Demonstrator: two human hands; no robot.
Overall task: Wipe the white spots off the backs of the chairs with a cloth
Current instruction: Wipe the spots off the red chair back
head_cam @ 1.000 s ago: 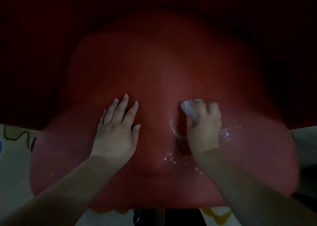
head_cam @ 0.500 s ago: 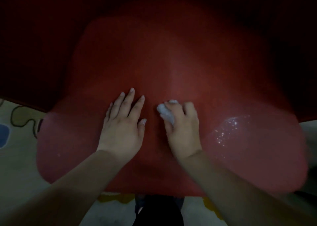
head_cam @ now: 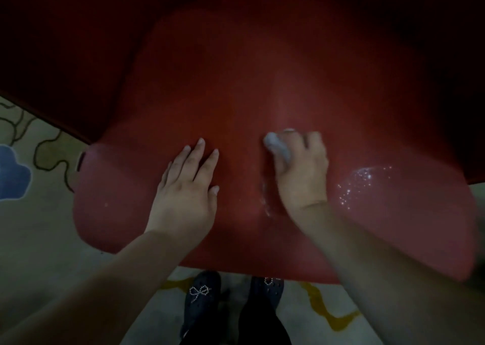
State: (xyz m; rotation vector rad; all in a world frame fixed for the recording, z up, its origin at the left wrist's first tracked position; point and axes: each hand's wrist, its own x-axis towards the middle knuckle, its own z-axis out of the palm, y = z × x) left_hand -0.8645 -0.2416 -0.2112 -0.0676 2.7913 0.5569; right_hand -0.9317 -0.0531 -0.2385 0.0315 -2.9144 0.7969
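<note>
A red plastic chair back (head_cam: 249, 82) fills most of the view in dim light. My right hand (head_cam: 301, 171) is closed on a small pale cloth (head_cam: 277, 144) and presses it against the chair back near its middle ridge. A white smear (head_cam: 265, 200) runs just left of that wrist. A patch of white spots (head_cam: 362, 182) glitters to the right of the hand. My left hand (head_cam: 186, 187) lies flat on the chair back, fingers spread, left of the cloth.
The floor below has a pale mat with a blue shape (head_cam: 13, 171) and yellow lines (head_cam: 328, 310). My dark shoes (head_cam: 202, 295) stand under the chair's lower edge. The upper part of the view is dark red and shadowed.
My right hand with the cloth swept left toward the middle ridge, then back slightly right. White marks below the hand thinned to a smear. The left hand stayed flat in place.
</note>
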